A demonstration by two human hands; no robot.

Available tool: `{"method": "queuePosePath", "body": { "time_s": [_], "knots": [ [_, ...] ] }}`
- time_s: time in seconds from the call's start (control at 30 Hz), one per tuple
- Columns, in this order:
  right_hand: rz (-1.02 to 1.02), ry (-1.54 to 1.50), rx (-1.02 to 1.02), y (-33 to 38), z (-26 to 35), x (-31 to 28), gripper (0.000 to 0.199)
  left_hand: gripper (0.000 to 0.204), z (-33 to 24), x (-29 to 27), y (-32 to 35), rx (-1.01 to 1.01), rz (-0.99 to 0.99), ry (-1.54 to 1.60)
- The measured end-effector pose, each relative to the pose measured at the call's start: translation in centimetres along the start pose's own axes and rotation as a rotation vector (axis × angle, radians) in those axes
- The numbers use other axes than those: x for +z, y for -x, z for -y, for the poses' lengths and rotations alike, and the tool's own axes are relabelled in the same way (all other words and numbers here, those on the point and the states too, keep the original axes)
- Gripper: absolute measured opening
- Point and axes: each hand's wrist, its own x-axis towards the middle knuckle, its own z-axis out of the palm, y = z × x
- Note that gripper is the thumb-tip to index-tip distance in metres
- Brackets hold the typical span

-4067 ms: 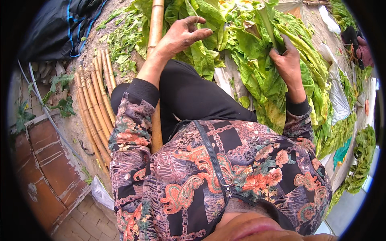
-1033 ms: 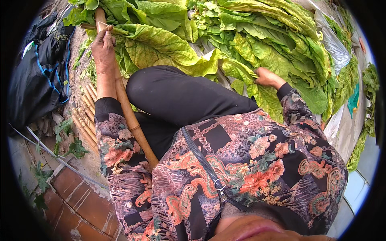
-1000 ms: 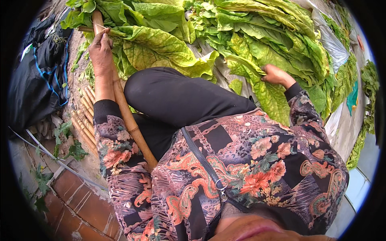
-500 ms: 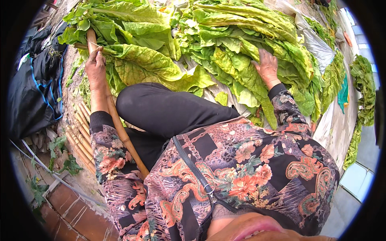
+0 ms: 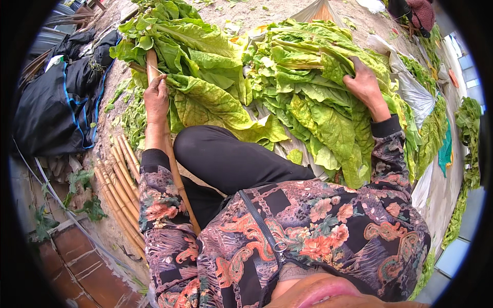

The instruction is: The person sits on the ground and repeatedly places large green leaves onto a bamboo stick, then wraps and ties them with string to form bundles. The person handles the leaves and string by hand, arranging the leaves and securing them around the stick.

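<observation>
Right hand (image 5: 365, 88) advanced, pole (image 5: 179, 180) apparently slanting forward

Smooth bamboo pole (image 5: 178, 179), rough wrinkled leaves (image 5: 326, 115), matt cloth trousers (image 5: 231, 156).

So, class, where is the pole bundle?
In the head view, the pole bundle lies at left, below the black sheet, beside the left sleeve.

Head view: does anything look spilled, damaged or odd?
Loose leaf scraps are strewn left of the bamboo pole, away from the leaf pile, so they look spilled; the leaf beside the left hand looks yellowed and mottled, unlike the greener leaves above it.
</observation>
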Motion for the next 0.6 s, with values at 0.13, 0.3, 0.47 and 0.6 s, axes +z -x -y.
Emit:
{"method": "queuePosePath", "body": {
  "time_s": [0.13, 0.3, 0.47, 0.6],
  "knots": [
    [0.122, 0.244, -0.032, -9.4, 1.8, 3.9, 0.058, 0.025, 0.3, 0.2, -0.3, -0.018, 0.008, -0.088],
    [0.35, 0.367, -0.033, -16.2, 1.7, 12.1, 0.034, 0.023, -0.6, 0.8, 0.0, 0.025, -0.056, -0.146],
    [0.283, 0.383, -0.021, -15.5, -0.3, 13.5, 0.029, 0.022, -2.2, 1.4, 0.3, 0.001, -0.064, -0.122],
    [0.144, 0.484, -0.232, -14.1, 2.8, 6.2, 0.025, 0.023, -2.8, 0.7, 1.1, -0.04, -0.069, -0.167]
  ]
}}
